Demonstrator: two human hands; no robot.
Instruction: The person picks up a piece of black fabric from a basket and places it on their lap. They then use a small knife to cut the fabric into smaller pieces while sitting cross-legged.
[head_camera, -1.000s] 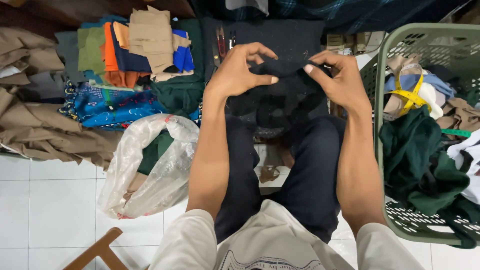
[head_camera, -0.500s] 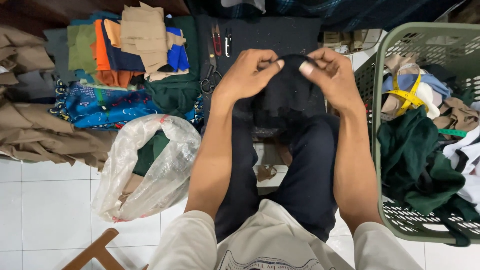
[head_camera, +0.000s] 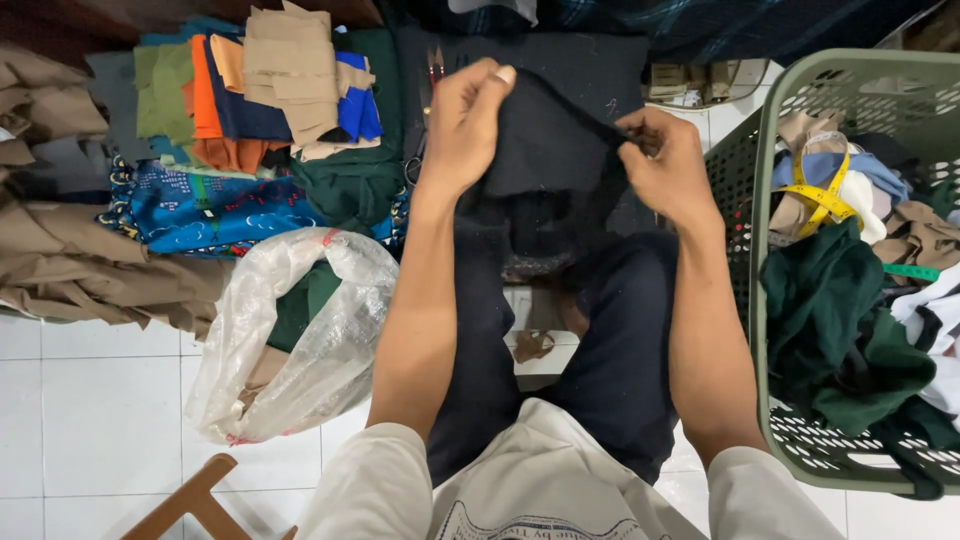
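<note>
Seated person, head view looking down at lap. Both hands hold a piece of black cloth (head_camera: 545, 140) up over the knees, in front of the chest, above the dark trousers (head_camera: 620, 370). Left hand (head_camera: 468, 125) pinches the upper left edge, thumb and fingers pressed together on the fabric; right hand (head_camera: 668, 165) pinches the upper right edge the same way, grip clamped on the cloth. The top edge runs taut between the two hands, the rest hangs slack toward the lap.

Judgement: the step looks like spreading or aligning the piece between the hands. To do it well, keep both pinches right at the edge, pull evenly so the top line stays straight, and let the hanging part fall free rather than bunch on the thighs. Black on dark trousers is hard to read, so lifting it clear helps check the edges.

Around: scissors (head_camera: 428, 110) lie on a dark cloth ahead, just left of the left hand. Stacked coloured fabric pieces (head_camera: 250, 95) further left, tan pieces on top. Clear plastic bag (head_camera: 290, 340) with scraps on the white tile floor (head_camera: 80, 400), beside the left forearm. Green laundry basket (head_camera: 760, 300) on the right, full of clothes, with a yellow measuring tape (head_camera: 820, 195) in it. Wooden stool corner at bottom left.
</note>
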